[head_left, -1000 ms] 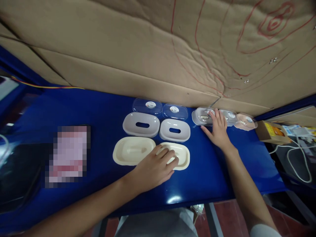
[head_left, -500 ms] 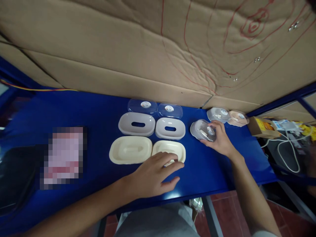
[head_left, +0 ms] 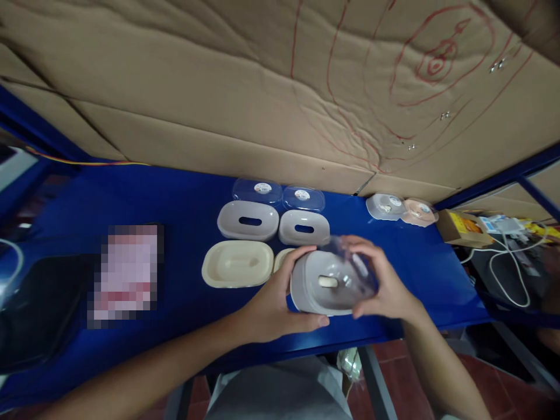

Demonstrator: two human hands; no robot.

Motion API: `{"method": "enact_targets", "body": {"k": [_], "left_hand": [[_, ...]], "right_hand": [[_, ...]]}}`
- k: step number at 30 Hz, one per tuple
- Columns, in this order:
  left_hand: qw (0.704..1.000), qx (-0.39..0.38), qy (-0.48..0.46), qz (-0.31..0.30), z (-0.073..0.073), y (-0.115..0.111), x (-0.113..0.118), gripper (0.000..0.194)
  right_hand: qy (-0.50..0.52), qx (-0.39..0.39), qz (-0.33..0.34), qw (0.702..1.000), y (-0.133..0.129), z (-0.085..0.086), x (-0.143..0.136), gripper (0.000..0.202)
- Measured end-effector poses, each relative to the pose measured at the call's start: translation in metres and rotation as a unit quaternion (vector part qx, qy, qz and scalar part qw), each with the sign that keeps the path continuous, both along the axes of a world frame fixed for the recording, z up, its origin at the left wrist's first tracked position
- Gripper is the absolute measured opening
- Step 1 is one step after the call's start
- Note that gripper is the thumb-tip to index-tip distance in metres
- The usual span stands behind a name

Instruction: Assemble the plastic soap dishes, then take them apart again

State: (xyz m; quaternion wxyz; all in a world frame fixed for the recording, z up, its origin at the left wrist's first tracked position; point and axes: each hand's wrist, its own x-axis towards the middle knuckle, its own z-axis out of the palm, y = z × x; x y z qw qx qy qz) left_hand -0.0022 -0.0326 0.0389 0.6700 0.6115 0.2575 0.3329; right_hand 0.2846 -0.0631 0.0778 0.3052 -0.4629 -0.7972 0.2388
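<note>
A grey soap dish (head_left: 306, 286) with a pale insert in its central slot is between my hands, above the front of the table. My left hand (head_left: 271, 306) grips its left side, thumb along the near edge. My right hand (head_left: 389, 286) is closed on the clear lid (head_left: 361, 274), which looks tilted at the dish's right side and is blurred by motion. Behind my left hand, a cream tray (head_left: 238, 280) shows fully, while a second cream tray (head_left: 280, 256) is mostly hidden. Two grey slotted dishes, left (head_left: 227, 221) and right (head_left: 321, 224), lie behind these.
Two clear lids, left (head_left: 245, 189) and right (head_left: 291, 198), lie along the back. A lidded grey soap dish (head_left: 378, 210) and a pinkish one (head_left: 413, 216) stand at back right. Beyond is a cardboard box (head_left: 455, 230) with cables. A pixelated item (head_left: 126, 268) lies left.
My right hand has brought the lidded grey soap dish from the right to the front middle. My left hand has taken hold of the dish, and the lid has shifted to the right.
</note>
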Motion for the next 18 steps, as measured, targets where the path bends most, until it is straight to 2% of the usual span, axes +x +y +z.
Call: {"method": "enact_targets", "body": {"k": [2,4,6,10,18], "left_hand": [[1.000,0.005,0.015,-0.009,0.003,0.001,-0.001,0.106],[0.999,0.026,0.022,-0.026,0.002,0.000,-0.002,0.107],[0.997,0.053,0.030,-0.044,-0.001,-0.001,-0.001,0.109],[0.992,0.094,0.047,-0.068,-0.007,-0.001,0.000,0.112],[0.991,0.094,0.057,-0.078,-0.003,0.003,-0.003,0.114]], "right_hand": [[-0.005,0.027,-0.072,0.997,0.022,-0.011,0.028,0.088],[-0.072,0.052,-0.154,0.984,0.046,-0.023,0.059,0.076],[-0.135,0.054,-0.186,0.972,0.068,-0.035,0.084,0.072],[-0.205,0.023,-0.157,0.966,0.099,-0.052,0.105,0.073],[-0.224,-0.023,-0.113,0.968,0.139,-0.061,0.102,0.071]]}}
